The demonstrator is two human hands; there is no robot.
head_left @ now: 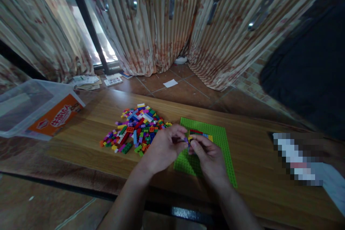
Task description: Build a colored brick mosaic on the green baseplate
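Observation:
Over the green baseplate (230, 163) both hands meet, fingertips close together. My left hand (165, 145) pinches a small purple toy brick (185, 139) between thumb and fingers. My right hand (211, 154) is closed on a small yellow brick (190, 138), right beside the purple one; whether the two are joined I cannot tell. Behind the right fingers, a row of red, blue and yellow bricks (210, 137) sits on the baseplate, partly hidden. Left of my left hand lies a heap of loose, many-coloured bricks (140, 124) on the wooden table (91, 147).
At the table's left end stands a clear plastic box (32, 93) with an orange label. A blurred-out object (295, 158) lies at the right. Beyond the table are papers (85, 81) on the tiled floor, striped curtains (151, 32) and a dark shape (307, 68).

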